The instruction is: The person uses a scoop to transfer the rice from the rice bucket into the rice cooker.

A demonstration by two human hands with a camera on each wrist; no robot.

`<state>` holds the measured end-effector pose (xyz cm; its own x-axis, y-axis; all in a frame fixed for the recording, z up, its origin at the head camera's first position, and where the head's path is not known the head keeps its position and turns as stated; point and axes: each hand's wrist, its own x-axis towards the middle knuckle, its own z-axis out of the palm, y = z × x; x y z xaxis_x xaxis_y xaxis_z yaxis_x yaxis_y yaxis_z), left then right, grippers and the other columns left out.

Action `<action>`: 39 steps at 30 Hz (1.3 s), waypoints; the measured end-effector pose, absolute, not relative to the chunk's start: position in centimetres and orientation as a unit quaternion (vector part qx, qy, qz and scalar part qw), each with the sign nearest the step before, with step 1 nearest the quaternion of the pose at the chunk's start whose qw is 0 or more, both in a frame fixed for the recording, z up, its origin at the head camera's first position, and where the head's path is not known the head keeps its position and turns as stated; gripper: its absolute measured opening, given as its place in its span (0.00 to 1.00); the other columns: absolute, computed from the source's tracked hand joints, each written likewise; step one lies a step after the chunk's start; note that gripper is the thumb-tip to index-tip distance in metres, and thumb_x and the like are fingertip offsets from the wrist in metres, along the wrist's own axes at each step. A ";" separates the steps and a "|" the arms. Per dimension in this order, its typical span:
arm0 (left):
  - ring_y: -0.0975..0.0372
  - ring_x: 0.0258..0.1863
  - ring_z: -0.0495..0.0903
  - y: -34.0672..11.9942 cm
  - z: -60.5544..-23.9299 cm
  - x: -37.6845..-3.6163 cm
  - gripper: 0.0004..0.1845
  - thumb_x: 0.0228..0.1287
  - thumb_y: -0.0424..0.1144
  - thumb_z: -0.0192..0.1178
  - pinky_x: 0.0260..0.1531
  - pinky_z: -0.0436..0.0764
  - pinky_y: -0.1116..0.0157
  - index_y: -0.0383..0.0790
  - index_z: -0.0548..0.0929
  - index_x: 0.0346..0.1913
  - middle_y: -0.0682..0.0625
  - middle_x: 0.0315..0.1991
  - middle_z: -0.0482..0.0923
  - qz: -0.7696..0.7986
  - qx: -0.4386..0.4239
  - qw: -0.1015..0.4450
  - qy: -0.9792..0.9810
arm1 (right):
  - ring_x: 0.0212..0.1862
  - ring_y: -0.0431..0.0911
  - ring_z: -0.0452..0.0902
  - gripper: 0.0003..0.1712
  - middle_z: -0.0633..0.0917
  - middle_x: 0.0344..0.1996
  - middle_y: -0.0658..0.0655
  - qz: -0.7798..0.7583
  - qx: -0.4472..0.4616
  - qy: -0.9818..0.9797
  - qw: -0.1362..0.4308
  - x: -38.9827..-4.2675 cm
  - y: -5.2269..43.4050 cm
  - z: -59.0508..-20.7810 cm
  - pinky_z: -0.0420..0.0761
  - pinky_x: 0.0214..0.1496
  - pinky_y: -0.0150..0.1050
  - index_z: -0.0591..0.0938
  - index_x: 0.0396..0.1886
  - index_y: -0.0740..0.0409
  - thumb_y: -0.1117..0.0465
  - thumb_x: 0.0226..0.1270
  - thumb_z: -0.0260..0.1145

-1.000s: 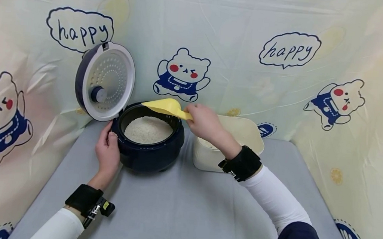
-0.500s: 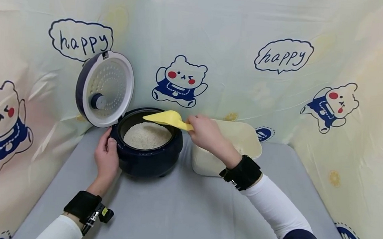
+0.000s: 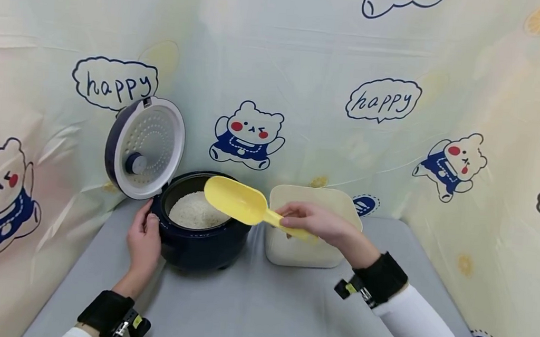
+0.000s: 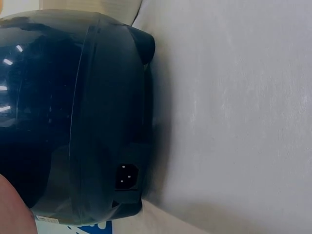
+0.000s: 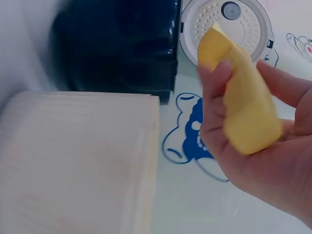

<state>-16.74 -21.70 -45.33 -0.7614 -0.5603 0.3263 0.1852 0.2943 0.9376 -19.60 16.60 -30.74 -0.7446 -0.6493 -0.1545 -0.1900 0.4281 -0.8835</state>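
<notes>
My right hand [image 3: 320, 225] grips the handle of a yellow scoop [image 3: 234, 200], its bowl over the right rim of a dark blue rice cooker [image 3: 201, 250]. No rice shows on the scoop. White rice [image 3: 195, 211] lies heaped inside the cooker's pot, and the lid [image 3: 157, 146] stands raised at the back left. My left hand [image 3: 143, 238] rests against the cooker's left side, fingers reaching up near the lid hinge. In the left wrist view only a small part of that hand shows, beside the cooker's wall.
A cream rectangular container [image 3: 303, 256] stands right of the cooker, below my right hand. Both sit on a grey cloth-covered table [image 3: 258, 315]. Behind hangs a curtain [image 3: 310, 134] printed with bears. A power socket [image 4: 126, 176] shows low on the cooker.
My right hand has moved right and lower, turning the scoop so its broad face shows. My left hand stays at the cooker's side. The head view has tilted up.
</notes>
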 end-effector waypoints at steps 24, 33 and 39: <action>0.68 0.54 0.70 -21.7 -44.3 -16.5 0.26 0.80 0.43 0.43 0.53 0.66 0.74 0.46 0.75 0.75 0.44 0.67 0.76 -0.591 0.146 0.266 -0.748 | 0.35 0.43 0.74 0.16 0.85 0.38 0.56 -0.490 -0.169 0.813 0.264 -7.1 26.2 -40.2 0.73 0.36 0.34 0.80 0.59 0.62 0.57 0.83 0.57; 0.70 0.57 0.71 -22.0 -44.0 -17.0 0.25 0.80 0.42 0.44 0.56 0.68 0.73 0.45 0.75 0.75 0.43 0.67 0.77 -0.588 0.129 0.277 -0.749 | 0.33 0.38 0.74 0.13 0.85 0.39 0.51 -0.336 -0.182 0.922 0.057 -6.2 24.8 -43.9 0.76 0.33 0.36 0.83 0.54 0.55 0.60 0.72 0.69; 0.64 0.64 0.72 -22.1 -44.0 -16.9 0.25 0.81 0.42 0.44 0.60 0.66 0.74 0.44 0.75 0.75 0.44 0.70 0.76 -0.574 0.124 0.276 -0.761 | 0.36 0.41 0.77 0.18 0.84 0.35 0.49 -0.186 -0.209 0.957 -0.078 -5.3 23.5 -47.2 0.79 0.34 0.38 0.82 0.47 0.56 0.68 0.58 0.77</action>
<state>-16.90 -22.07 -44.03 -0.8173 -0.5048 0.2777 0.1282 0.3106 0.9419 -5.33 23.52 -47.21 -0.9005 -0.3706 0.2274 -0.4288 0.8432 -0.3241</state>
